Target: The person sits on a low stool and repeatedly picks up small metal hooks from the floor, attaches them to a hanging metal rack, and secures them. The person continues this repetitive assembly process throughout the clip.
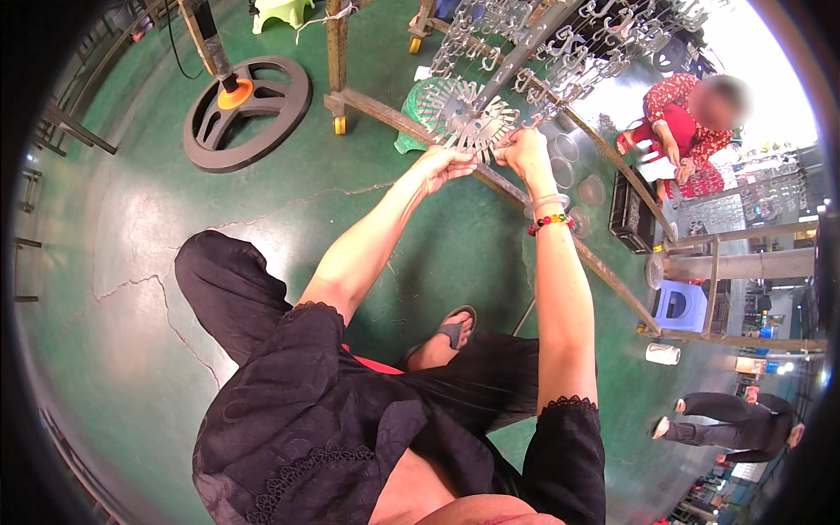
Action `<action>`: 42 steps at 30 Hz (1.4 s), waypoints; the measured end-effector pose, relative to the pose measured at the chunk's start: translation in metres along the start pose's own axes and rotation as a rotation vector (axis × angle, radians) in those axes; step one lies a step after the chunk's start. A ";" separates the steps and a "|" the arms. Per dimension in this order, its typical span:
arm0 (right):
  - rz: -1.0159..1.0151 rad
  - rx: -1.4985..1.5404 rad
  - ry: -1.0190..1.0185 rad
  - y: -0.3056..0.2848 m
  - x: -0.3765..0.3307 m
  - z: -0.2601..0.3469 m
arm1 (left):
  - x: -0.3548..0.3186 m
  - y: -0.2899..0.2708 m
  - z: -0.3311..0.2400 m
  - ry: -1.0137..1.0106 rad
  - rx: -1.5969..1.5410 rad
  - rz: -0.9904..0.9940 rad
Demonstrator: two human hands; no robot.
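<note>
Both hands pinch a thin toothed metal disc (468, 122) at the metal rack (560, 114): left hand (442, 164) closed on its left edge, right hand (522, 149) on its right. Looks light, stiff, with sharp teeth; grip the rim.

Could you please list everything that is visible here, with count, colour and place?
Round toothed metal part: one, silver, held at the rack by both hands.
Metal rack with hooks: one, rusty brown frame, silver hooks, top centre to right.
Wheel-shaped base: one, dark with orange hub, top left on the floor.
Plastic stools: green under the rack, pale green at top edge, blue at right.
Floor: green, cracked.
Other people: one seated in red, upper right; one walking in dark clothes, lower right.
Bead bracelet: one, multicoloured, right wrist.
Left hand: grip on the part's left edge.
Right hand: grip on its right edge.
</note>
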State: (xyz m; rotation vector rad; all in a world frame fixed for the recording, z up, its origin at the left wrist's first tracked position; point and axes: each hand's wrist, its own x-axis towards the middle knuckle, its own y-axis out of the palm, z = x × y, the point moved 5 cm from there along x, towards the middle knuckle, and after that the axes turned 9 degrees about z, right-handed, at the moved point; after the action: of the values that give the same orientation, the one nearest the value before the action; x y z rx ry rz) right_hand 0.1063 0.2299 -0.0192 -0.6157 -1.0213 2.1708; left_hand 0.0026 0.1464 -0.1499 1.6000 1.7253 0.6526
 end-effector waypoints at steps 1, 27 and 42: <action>0.002 -0.012 0.000 0.002 0.002 -0.001 | 0.000 0.001 0.001 0.007 -0.013 0.006; -0.107 -0.145 -0.044 0.013 0.005 -0.005 | -0.008 0.005 0.005 0.001 -0.090 -0.011; -0.157 -0.198 -0.069 0.017 0.011 -0.011 | -0.007 0.007 0.005 -0.011 -0.080 -0.012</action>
State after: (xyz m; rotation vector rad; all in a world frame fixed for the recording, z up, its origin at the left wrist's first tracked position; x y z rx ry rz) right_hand 0.1004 0.2349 -0.0410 -0.5340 -1.2884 1.9804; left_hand 0.0104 0.1398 -0.1468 1.5344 1.6781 0.6975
